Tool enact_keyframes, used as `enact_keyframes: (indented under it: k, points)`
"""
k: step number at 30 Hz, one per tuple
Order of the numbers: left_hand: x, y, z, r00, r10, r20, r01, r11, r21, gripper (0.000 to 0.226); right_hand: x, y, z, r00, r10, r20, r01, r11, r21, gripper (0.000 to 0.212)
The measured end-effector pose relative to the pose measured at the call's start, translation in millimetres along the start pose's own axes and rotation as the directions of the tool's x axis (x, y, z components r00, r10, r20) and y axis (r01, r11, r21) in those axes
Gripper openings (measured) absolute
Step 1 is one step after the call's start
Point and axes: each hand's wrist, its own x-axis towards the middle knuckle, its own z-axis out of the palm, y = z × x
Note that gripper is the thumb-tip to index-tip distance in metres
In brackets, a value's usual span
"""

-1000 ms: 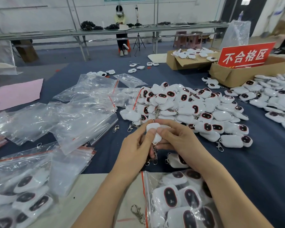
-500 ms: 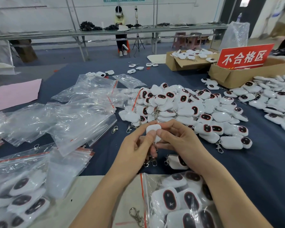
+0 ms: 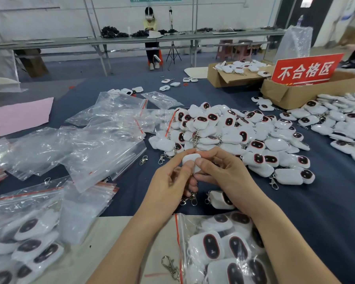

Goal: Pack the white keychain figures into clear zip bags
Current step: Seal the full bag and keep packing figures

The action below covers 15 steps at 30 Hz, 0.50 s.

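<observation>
Both hands hold one white keychain figure [image 3: 190, 159] above the blue cloth, its back toward me and its metal clasp [image 3: 190, 198] dangling below. My left hand [image 3: 170, 181] grips it from the left with the thumb on top. My right hand [image 3: 219, 171] pinches it from the right. A big heap of white figures [image 3: 234, 134] with dark oval faces lies just beyond. One loose figure [image 3: 221, 199] sits under my right wrist. A filled clear zip bag [image 3: 223, 249] lies near me, and empty zip bags [image 3: 103, 144] spread to the left.
More filled bags [image 3: 27, 238] lie at the lower left. Two cardboard boxes [image 3: 291, 93] stand at the back right, one with a red sign [image 3: 306, 69]. Another pile of figures [image 3: 340, 124] covers the right edge. A pink sheet [image 3: 19, 115] lies far left. A person sits at the far bench.
Both hands have lifted the held figure slightly and turned it between the fingers; the clasp hangs lower beneath them. The rest of the table is unchanged.
</observation>
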Motion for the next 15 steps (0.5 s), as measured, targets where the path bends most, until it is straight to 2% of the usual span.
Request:
enact_keyframes:
  k: [6,15]
  points:
    - [1.8,-0.5,0.6,0.998,-0.057,-0.040,0.059,0.996,0.071,0.025,1.8,-0.4,6.4,0.999,0.045,-0.023,-0.047,0.995,-0.083,0.006]
    - [3.0,1.5,1.1,0.994,-0.089,-0.058,0.093,0.993,0.071,0.025,1.5,-2.9,4.7,0.997,0.071,0.004,-0.070,0.995,-0.074,0.008]
